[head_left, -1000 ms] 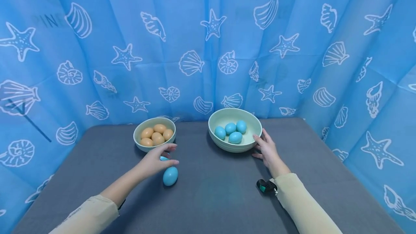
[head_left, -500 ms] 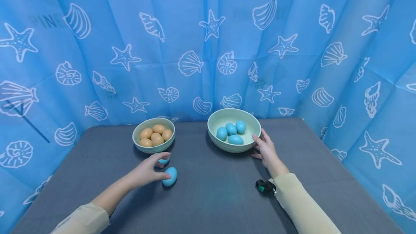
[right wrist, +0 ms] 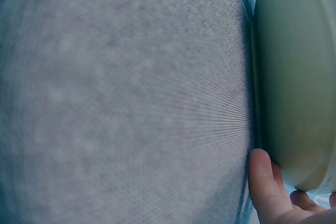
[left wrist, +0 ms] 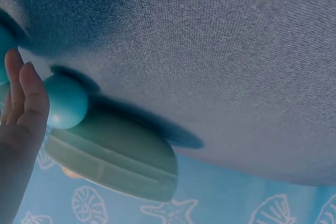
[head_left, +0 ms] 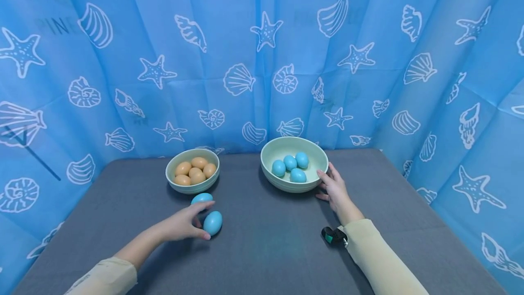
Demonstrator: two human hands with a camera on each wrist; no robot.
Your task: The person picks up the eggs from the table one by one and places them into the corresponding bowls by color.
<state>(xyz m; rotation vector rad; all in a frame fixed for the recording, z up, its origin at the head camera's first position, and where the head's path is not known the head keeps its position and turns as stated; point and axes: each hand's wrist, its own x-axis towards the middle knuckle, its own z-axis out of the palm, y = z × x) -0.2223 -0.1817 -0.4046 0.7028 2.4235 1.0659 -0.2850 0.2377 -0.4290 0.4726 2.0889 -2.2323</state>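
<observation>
My left hand (head_left: 182, 224) spreads its thumb and fingers beside a blue egg (head_left: 213, 223) on the table. The thumb tip lies at the egg's near side; whether it touches cannot be told. A second blue egg (head_left: 202, 198) lies just behind that hand, close to the small bowl (head_left: 192, 190); it shows in the left wrist view as a blue egg (left wrist: 67, 101) beyond the fingers. My right hand (head_left: 339, 195) holds the right side of the larger pale green bowl (head_left: 292, 187), fingers at the rim and thumb (right wrist: 261, 169) low against its wall. Several blue eggs (head_left: 290, 163) lie inside.
Several brown eggs (head_left: 196, 174) fill the small bowl at the back left. A grey cloth (head_left: 270, 249) covers the table. Behind it hangs a blue curtain (head_left: 229, 35) with white shells and starfish. A black strap (head_left: 332, 236) dangles by the right sleeve.
My left hand has drawn back toward me and lowered beside the nearer blue egg, uncovering the farther one. The blue eggs in the bowl have rolled slightly. My right hand stays at the bowl.
</observation>
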